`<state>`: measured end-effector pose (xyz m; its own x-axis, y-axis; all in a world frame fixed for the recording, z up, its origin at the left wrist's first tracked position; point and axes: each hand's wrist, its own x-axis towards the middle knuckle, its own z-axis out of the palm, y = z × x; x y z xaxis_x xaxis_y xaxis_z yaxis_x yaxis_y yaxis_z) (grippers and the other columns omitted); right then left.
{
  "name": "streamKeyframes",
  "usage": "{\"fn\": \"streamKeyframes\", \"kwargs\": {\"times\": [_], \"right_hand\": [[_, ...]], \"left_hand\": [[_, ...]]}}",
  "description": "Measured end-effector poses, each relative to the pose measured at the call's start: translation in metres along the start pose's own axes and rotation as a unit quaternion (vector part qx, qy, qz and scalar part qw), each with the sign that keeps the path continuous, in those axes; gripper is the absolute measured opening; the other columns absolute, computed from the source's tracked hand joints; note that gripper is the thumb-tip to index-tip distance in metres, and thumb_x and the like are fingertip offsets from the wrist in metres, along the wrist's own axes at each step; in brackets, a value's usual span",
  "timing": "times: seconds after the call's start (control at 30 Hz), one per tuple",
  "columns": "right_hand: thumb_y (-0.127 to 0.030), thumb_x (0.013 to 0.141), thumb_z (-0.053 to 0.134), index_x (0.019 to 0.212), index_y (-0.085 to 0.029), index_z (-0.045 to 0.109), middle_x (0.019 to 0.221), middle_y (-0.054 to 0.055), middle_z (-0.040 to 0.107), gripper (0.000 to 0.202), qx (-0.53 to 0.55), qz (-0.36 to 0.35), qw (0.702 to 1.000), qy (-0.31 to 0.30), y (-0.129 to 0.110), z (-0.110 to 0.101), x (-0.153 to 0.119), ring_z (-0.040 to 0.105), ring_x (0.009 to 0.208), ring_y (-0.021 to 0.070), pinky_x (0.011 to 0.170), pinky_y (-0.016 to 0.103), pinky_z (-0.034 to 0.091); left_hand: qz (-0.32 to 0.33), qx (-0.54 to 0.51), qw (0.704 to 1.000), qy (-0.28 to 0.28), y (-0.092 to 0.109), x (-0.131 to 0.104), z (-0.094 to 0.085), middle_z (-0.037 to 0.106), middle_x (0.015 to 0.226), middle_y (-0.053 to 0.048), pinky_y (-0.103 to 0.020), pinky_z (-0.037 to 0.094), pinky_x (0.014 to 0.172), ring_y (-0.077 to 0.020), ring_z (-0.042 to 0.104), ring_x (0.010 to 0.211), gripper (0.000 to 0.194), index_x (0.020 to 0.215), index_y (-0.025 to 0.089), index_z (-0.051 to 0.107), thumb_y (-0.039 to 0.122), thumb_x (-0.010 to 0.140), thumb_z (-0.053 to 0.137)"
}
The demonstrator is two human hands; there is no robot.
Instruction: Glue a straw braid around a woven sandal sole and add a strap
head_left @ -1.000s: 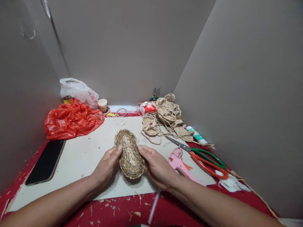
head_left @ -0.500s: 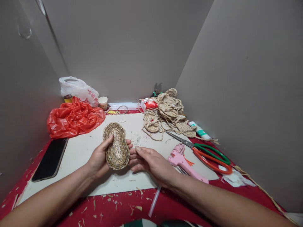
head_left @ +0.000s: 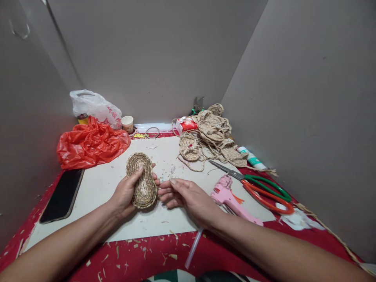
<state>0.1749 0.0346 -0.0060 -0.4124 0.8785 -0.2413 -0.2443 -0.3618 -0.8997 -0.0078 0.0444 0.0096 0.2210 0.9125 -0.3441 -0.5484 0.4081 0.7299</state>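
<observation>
The left hand (head_left: pixel 123 194) has its grip closed on a flat, waisted pad of coiled, tan-and-brown plaited fibre (head_left: pixel 144 190): the thumb crosses the upper face, and fingertips show past the right edge. The pad is held tilted above the middle of a white rectangular sheet (head_left: pixel 101 183). The right hand (head_left: pixel 192 199), just right of the pad, has its grip released, fingers loosely bent; whether they touch the left fingertips cannot be told. Farther right lie a pink glue gun (head_left: pixel 233 201) and long-bladed scissors with green and orange handles (head_left: pixel 239 174). At far right, tan plaited pieces (head_left: pixel 213 131) are heaped beside a red-and-white box (head_left: pixel 187 125). At left, a black phone (head_left: pixel 62 196) lies nearer than a crumpled orange-red plastic bag (head_left: pixel 92 147). Pale scraps litter the near side of the red-covered bench (head_left: pixel 141 258).
</observation>
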Motion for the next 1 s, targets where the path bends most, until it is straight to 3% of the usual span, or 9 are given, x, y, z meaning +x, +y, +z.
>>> {"fn": "streamKeyframes", "kwargs": {"times": [0.13,0.3,0.43,0.53,0.63,0.73,0.8,0.9,1.0], "right_hand": [[-0.055,0.077,0.064,0.087,-0.013,0.067,0.083,0.008,0.069,0.044,-0.051,0.003,0.999,0.012,-0.002,0.002,-0.001,0.062,0.065,0.0104,0.056,0.021,0.049],[-0.049,0.066,0.075,0.082,-0.013,0.062,0.063,0.004,0.068,0.041,-0.08,0.063,0.994,-0.045,0.003,0.005,-0.002,0.061,0.051,0.01,0.045,0.019,0.046],[-0.046,0.062,0.077,0.074,-0.014,0.057,0.059,0.004,0.069,0.04,-0.074,0.07,0.994,-0.045,0.003,0.003,-0.002,0.059,0.043,0.0092,0.044,0.019,0.046],[-0.047,0.063,0.076,0.071,-0.015,0.053,0.058,0.004,0.069,0.04,-0.095,0.089,0.991,-0.043,0.0,0.0,-0.002,0.059,0.042,0.0099,0.043,0.019,0.045],[-0.044,0.07,0.071,0.069,-0.015,0.053,0.051,0.001,0.063,0.034,-0.19,0.11,0.974,-0.058,-0.004,-0.001,-0.003,0.056,0.041,0.0091,0.043,0.019,0.042],[-0.036,0.082,0.059,0.065,-0.015,0.054,0.047,-0.002,0.056,0.027,-0.334,0.083,0.937,-0.068,-0.009,-0.001,-0.007,0.053,0.042,0.0086,0.044,0.018,0.037],[-0.03,0.084,0.056,0.059,-0.015,0.052,0.047,-0.002,0.052,0.03,-0.457,0.024,0.887,-0.063,-0.012,-0.001,-0.009,0.046,0.043,0.0073,0.045,0.019,0.032],[-0.028,0.083,0.058,0.053,-0.015,0.052,0.047,-0.002,0.047,0.033,-0.609,-0.058,0.79,-0.047,-0.015,0.0,-0.014,0.033,0.045,0.0062,0.047,0.022,0.024],[-0.029,0.085,0.056,0.06,-0.014,0.059,0.053,0.0,0.053,0.029,-0.659,-0.077,0.744,-0.076,-0.019,0.003,-0.02,0.032,0.047,0.0066,0.05,0.023,0.024]], "left_hand": [[-0.034,-0.005,0.999,-0.013,-0.001,-0.001,-0.002,0.073,0.087,-0.013,-0.034,0.057,0.071,-0.0218,0.07,0.075,0.032,0.098,0.009,0.07,0.036,0.086,0.058],[-0.048,0.023,0.998,-0.035,-0.008,-0.005,0.001,0.073,0.094,-0.016,-0.035,0.056,0.071,-0.0235,0.069,0.077,0.035,0.1,0.008,0.069,0.038,0.084,0.06],[-0.06,0.033,0.995,-0.077,-0.008,-0.002,0.0,0.071,0.097,-0.018,-0.034,0.053,0.078,-0.0238,0.068,0.084,0.038,0.103,0.006,0.068,0.037,0.084,0.061],[0.032,0.029,0.999,-0.016,0.0,0.009,-0.007,0.07,0.103,-0.01,-0.028,0.051,0.079,-0.018,0.066,0.087,0.029,0.105,0.013,0.067,0.029,0.081,0.065],[0.082,0.072,0.991,0.072,0.007,0.022,-0.018,0.071,0.088,-0.005,-0.024,0.05,0.07,-0.0137,0.065,0.075,0.03,0.103,0.014,0.067,0.019,0.073,0.071],[0.09,0.139,0.983,0.079,0.01,0.029,-0.027,0.071,0.081,-0.006,-0.025,0.049,0.067,-0.0145,0.065,0.071,0.031,0.097,0.012,0.068,0.018,0.068,0.075],[0.105,0.172,0.977,0.067,0.009,0.031,-0.029,0.072,0.084,-0.008,-0.026,0.049,0.07,-0.0153,0.065,0.073,0.031,0.094,0.011,0.068,0.021,0.066,0.077],[0.116,0.212,0.969,0.049,0.007,0.03,-0.029,0.073,0.092,-0.01,-0.031,0.049,0.079,-0.0182,0.066,0.083,0.035,0.098,0.013,0.067,0.027,0.068,0.077],[0.148,0.272,0.951,0.025,0.006,0.029,-0.028,0.07,0.109,-0.011,-0.037,0.045,0.093,-0.0221,0.063,0.104,0.039,0.11,0.017,0.064,0.034,0.075,0.071]]}}
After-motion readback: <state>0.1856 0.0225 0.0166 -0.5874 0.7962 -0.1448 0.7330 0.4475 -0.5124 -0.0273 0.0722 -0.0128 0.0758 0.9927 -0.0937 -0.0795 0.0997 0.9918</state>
